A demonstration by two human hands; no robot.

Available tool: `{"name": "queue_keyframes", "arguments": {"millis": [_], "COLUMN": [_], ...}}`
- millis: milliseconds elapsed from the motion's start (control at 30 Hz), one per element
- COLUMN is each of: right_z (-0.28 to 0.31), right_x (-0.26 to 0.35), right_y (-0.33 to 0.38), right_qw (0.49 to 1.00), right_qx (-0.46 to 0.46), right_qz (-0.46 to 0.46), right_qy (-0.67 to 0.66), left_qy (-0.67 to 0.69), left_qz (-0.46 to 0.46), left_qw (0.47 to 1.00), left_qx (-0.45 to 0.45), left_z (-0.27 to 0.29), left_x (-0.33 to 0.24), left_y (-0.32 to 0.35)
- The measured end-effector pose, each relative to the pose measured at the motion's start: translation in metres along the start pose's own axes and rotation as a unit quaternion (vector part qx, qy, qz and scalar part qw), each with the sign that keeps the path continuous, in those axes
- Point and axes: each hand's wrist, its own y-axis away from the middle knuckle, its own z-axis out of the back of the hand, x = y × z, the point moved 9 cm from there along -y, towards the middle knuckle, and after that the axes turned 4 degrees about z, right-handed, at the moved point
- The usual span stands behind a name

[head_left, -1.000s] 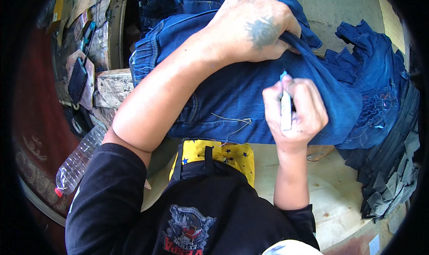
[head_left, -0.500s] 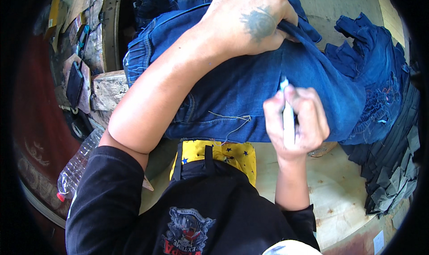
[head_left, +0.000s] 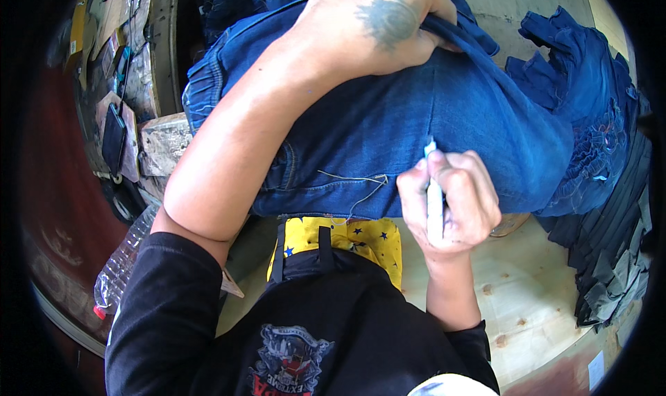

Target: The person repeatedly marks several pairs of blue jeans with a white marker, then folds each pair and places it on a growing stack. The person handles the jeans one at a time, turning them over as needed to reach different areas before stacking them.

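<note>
A dark blue denim garment (head_left: 416, 125) with a woven, slightly faded surface is being spread across the far half of a pale wooden tabletop (head_left: 534, 299), lying directly ahead of the person. A slim white marking pen (head_left: 434, 202) is being gripped upright in the right hand (head_left: 451, 202), whose fingers are being curled tightly together around its barrel; the pale tip is being pressed to the cloth near the garment's near edge. The left hand (head_left: 381, 21) is being laid flat farther off on the denim, its fingers being closed on a fold of the cloth at the far right. A loose pale thread (head_left: 354, 184) is hanging from the stitched near hem, left of the pen.

To the right, a ruffled dark blue denim piece (head_left: 583, 118) with gathered frills is being left bunched, and beside it a stack of folded grey-black cloth (head_left: 610, 257) is being kept at the right edge of the table. At the near left, a clear, ribbed plastic bottle (head_left: 125, 264) with a red cap is lying on its side; whether anything is in it cannot be told. A rough grey block (head_left: 163, 143) is sitting at the left, beside the garment.
</note>
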Motion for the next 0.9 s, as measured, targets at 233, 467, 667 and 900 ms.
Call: {"name": "queue_keyframes", "arguments": {"millis": [233, 467, 667, 900], "right_z": [-0.003, -0.004, 0.004, 0.000], "right_x": [-0.020, -0.010, -0.016, -0.014], "right_y": [-0.003, -0.005, -0.005, -0.004], "right_qw": [0.999, 0.999, 0.999, 1.000], "right_qx": [-0.027, 0.019, -0.043, 0.006], "right_qz": [-0.012, -0.023, -0.008, 0.008], "right_qy": [0.026, 0.015, 0.005, -0.011], "left_qy": [-0.009, 0.003, -0.005, -0.004], "left_qz": [0.033, 0.019, 0.003, 0.040], "left_qw": [0.999, 0.999, 1.000, 0.998], "left_qx": [0.034, 0.029, 0.014, 0.045], "left_z": [-0.009, -0.007, -0.002, -0.009], "left_x": [0.007, 0.003, -0.003, 0.006], "left_y": [-0.003, -0.003, -0.003, -0.004]}}
